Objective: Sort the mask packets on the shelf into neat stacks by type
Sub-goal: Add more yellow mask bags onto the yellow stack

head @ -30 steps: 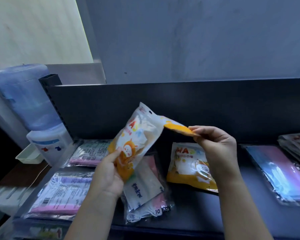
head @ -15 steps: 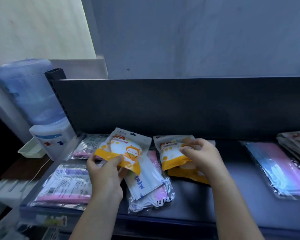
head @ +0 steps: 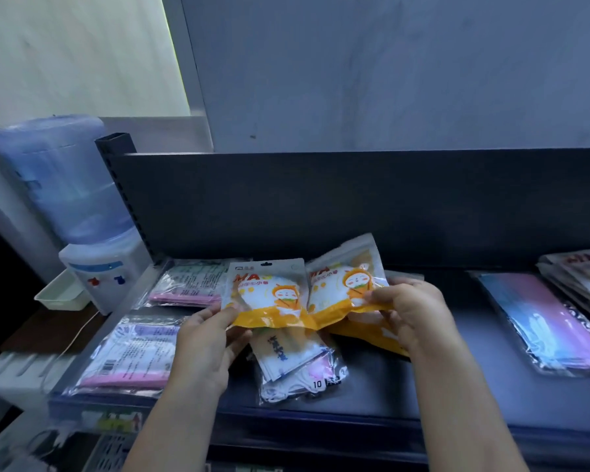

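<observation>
Two orange-and-white cartoon mask packets are held side by side above the dark shelf (head: pixel 372 386). My left hand (head: pixel 206 342) grips the bottom edge of the left packet (head: pixel 266 294). My right hand (head: pixel 411 311) pinches the right packet (head: pixel 346 284) by its orange bottom strip. Under the right packet a third orange packet (head: pixel 368 330) lies flat on the shelf. Below the held packets sits a clear packet of white and pink masks (head: pixel 297 367) marked 10.
Two clear packets with pink strips, one near (head: pixel 133 356) and one far (head: pixel 188 284), lie at the shelf's left. A blue-pink packet (head: pixel 545 321) and a stack of packets (head: pixel 583 277) sit at the right. A water dispenser (head: pixel 82 216) stands left of the shelf's back panel (head: pixel 355 206).
Both hands came down from chest height to just above the shelf. The packets went from overlapping in the air to side by side, upright and facing me.
</observation>
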